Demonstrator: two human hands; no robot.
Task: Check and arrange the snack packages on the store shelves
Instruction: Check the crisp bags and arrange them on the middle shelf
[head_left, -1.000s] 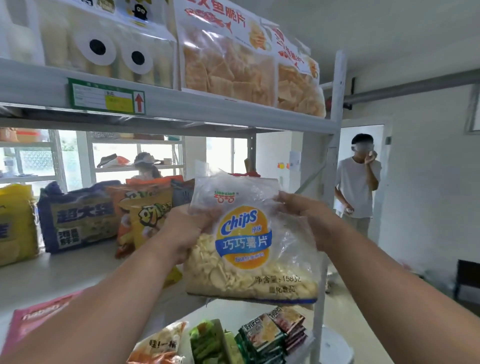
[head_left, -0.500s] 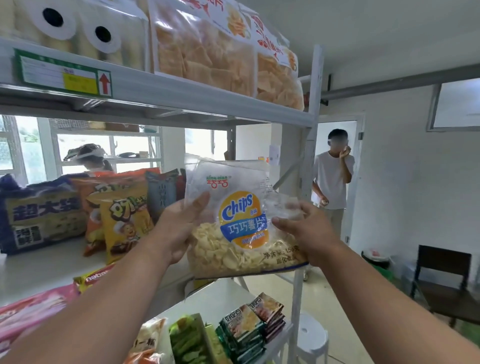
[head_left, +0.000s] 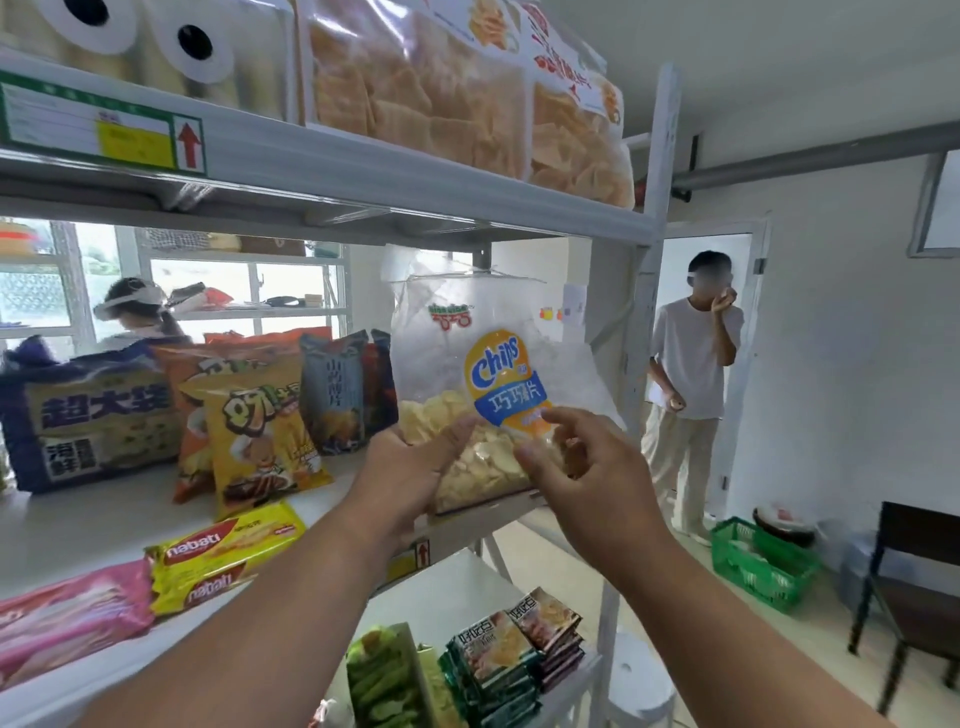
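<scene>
I stand in a small shop: white metal shelves (head_left: 363, 171) carry snack bags (head_left: 249, 431) in rows, a price label (head_left: 98, 130) marks the shelf edge, and a green shopping basket (head_left: 753, 564) sits on the floor.

Person in white shirt (head_left: 688, 358) in doorway; green basket (head_left: 756, 564), dark chair (head_left: 914, 597).

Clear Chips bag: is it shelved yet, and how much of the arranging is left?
Done: several bags stand upright at the back of the white middle shelf. In hand: the clear plastic Chips bag is upright at the shelf's right end, gripped by the left hand; the right hand is at its front, not gripping. Left: the yellow Nabati packs and pink pack lie flat.
</scene>
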